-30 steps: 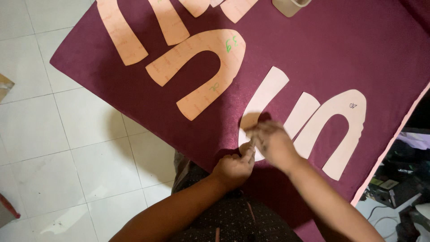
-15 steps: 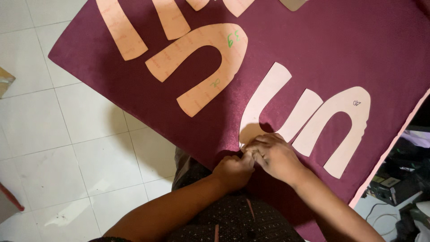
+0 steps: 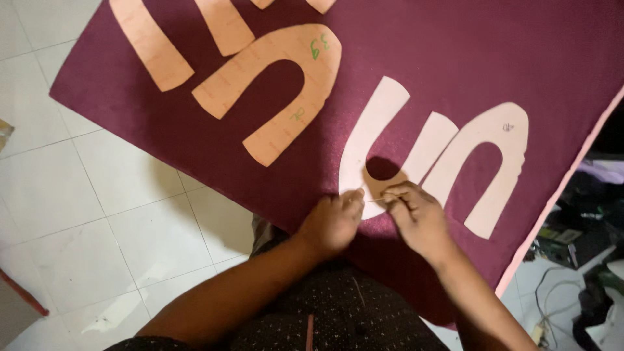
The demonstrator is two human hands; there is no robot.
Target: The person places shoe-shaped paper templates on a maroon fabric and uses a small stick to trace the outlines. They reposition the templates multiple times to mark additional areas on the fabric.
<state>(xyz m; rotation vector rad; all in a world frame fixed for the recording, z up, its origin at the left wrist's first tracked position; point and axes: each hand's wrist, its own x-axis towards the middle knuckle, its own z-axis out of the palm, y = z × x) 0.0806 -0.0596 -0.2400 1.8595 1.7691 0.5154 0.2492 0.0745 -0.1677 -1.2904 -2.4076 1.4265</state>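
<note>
Left hand: left hand [image 3: 333,221] rests on the maroon fabric sheet [image 3: 455,58], fingers curled inward, fingertips at the lower edge of the pale U-shaped pattern piece [image 3: 374,146]. Whether it pinches the edge or only presses it down, cannot tell; the curled fingers hide the contact.
Right hand: right hand [image 3: 416,214] lies just beside the left, thumb and forefinger closed on a thin stick-like tool [image 3: 380,199], too small and blurred to identify. The tip sits at the bottom curve of the same piece.
Worked piece: the pale U lies flat on the fabric, curved end toward the person; that curve is partly covered by both hands.
Neighbouring piece: a second pale arch-shaped pattern piece [image 3: 494,169] lies just right of it, one leg touching or overlapping the first; the join is hard to read.
Other pieces: a tan U-shaped pattern piece [image 3: 286,91] with green handwritten marks lies well apart, up and left. More tan strips [image 3: 149,45] are cut off by the top edge.
Fabric: near edge passes under the hands; far corners out of frame; a pink edge strip [image 3: 559,195] runs along its right side.
Floor: white tiled floor [image 3: 78,208] at left.
Right margin: dark clutter with cables [image 3: 578,247], dim and indistinct.
Body: forearms and dotted dark clothing [image 3: 325,312] fill the bottom, hiding whatever lies beneath.
</note>
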